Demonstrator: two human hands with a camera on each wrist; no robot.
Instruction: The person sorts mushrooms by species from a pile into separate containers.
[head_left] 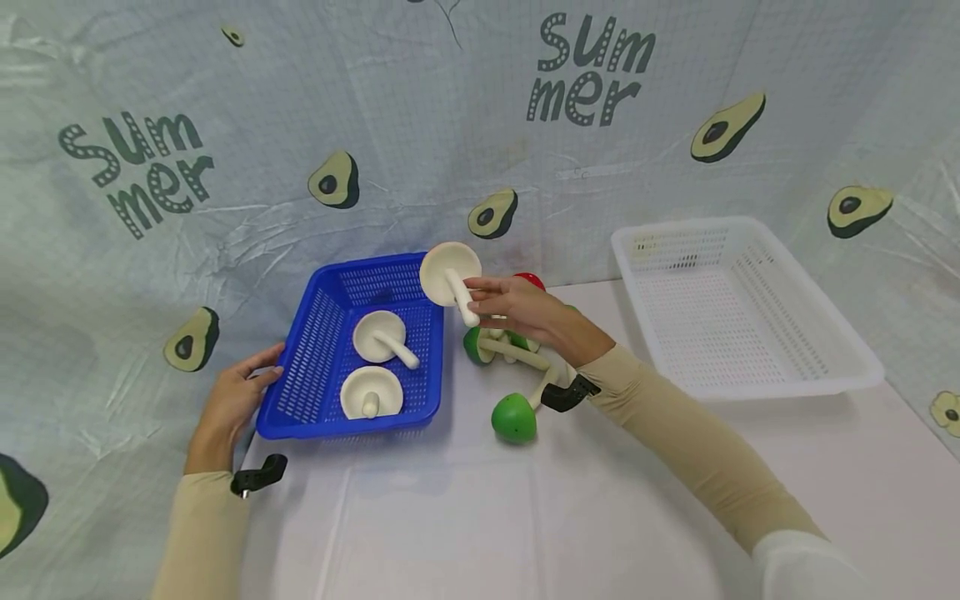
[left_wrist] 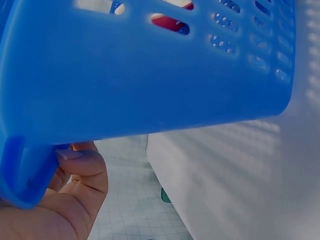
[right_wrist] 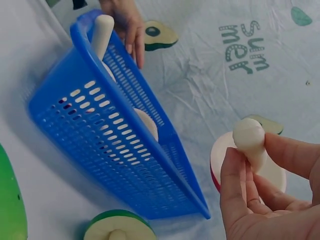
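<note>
My right hand (head_left: 517,310) pinches a toy mushroom (head_left: 450,273) by its white stem, above the far right rim of the blue basket (head_left: 437,375). In the right wrist view the thumb and fingers close round the stem, and a bit of the cap's red edge shows. At the basket's left side my left hand (head_left: 236,400) grips the rim, thumb and curled fingers around it in the left wrist view. Inside the basket two toy mushrooms lie cap-down, one mushroom (head_left: 379,333) behind another mushroom (head_left: 360,392), their stems pointing up and toward me.
Under and beside my right forearm lies a pile of green-capped mushrooms (head_left: 516,350), partly hidden, with a red cap (head_left: 531,280) behind. Nearer me is a single green mushroom (head_left: 514,418). A white basket (head_left: 750,325) stands at the right. A printed cloth (head_left: 420,125) hangs behind the table.
</note>
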